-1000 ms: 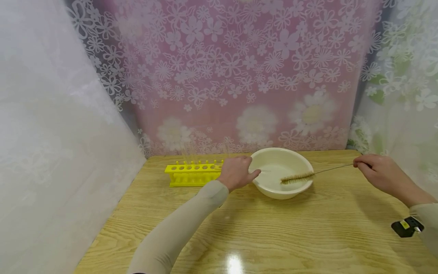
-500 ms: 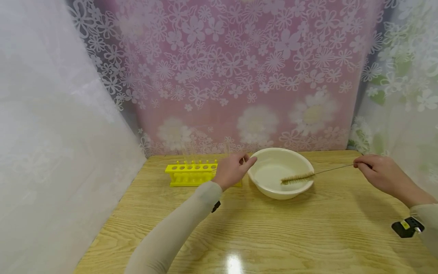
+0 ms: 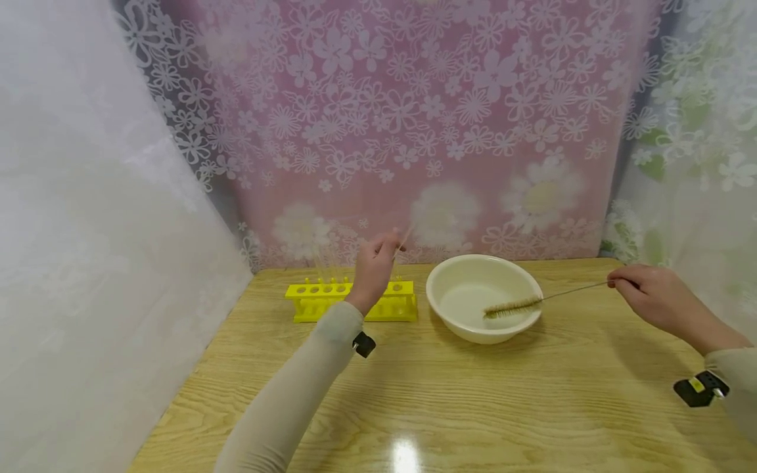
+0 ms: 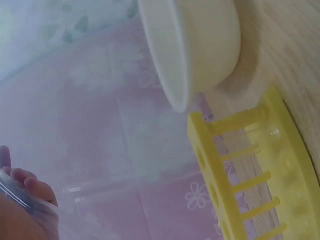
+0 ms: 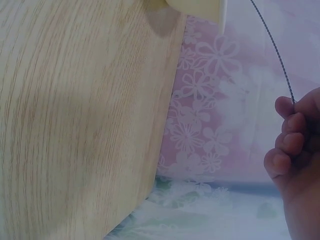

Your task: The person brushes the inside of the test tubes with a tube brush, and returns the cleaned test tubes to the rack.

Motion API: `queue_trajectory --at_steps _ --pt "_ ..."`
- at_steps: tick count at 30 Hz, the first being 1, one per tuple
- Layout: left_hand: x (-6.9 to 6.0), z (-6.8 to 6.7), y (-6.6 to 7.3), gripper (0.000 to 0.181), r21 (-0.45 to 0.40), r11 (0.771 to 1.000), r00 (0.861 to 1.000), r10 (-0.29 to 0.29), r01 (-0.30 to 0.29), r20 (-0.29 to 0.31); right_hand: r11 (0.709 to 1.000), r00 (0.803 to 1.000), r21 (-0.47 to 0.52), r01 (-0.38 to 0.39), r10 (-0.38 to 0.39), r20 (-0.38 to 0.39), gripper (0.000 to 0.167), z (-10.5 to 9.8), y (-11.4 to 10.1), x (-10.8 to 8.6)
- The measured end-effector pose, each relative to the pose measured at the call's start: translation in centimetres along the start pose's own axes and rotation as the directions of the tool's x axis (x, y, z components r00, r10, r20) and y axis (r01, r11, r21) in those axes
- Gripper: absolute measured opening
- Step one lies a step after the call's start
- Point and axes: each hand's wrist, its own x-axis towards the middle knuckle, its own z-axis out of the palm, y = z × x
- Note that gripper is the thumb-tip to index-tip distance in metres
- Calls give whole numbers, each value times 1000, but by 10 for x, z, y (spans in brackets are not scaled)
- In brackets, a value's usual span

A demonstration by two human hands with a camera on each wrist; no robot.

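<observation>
My left hand (image 3: 375, 269), raised above the yellow test tube rack (image 3: 387, 309), holds a clear glass test tube (image 3: 405, 239) that slants up to the right. In the left wrist view the fingers (image 4: 40, 190) curl round this tube (image 4: 22, 195). Far to the right, my right hand (image 3: 656, 302) grips the twisted-wire handle (image 5: 277, 55) of a test tube brush (image 3: 513, 307). The bristled end reaches over the rim into the cream basin (image 3: 437, 315); whether it touches the rim I cannot tell.
Several clear test tubes (image 3: 322, 264) stand toward the rack's left end. The wooden table (image 3: 473, 407) runs back to a pink flowered curtain (image 3: 378, 157), with pale sheets (image 3: 118, 230) along both sides. A small black wrist camera (image 3: 700, 389) sits on the right sleeve.
My left hand has moved left from the basin's edge and up over the rack, the test tube with it. The right hand and the brush have hardly moved.
</observation>
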Motion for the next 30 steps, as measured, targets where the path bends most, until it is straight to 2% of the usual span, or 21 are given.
queue_trajectory --at_steps 3,7,10,19,24,30 --pt "5 -9 -4 58 -63 998 998 -18 14 -56 1000 1000 1 5 -5 -8 19 0 0 0" --pt "10 -17 -14 54 -142 990 994 9 -24 -106 1000 1000 -1 8 -8 -11 19 1 1 0" --pt "14 -21 -21 49 -163 985 991 26 -48 -132 1000 1000 2 3 -3 -5 20 2 1 0" --pt "17 -26 -31 28 -108 994 985 -27 8 -172 1000 1000 11 -8 8 1 20 2 -1 -1" --pt "16 -27 -38 21 -36 999 983 6 -12 -182 1000 1000 7 -1 1 -5 20 3 1 -1" --pt "13 -28 -46 21 25 999 988 37 -34 -150 1000 1000 9 2 -2 -8 19 4 0 -1"
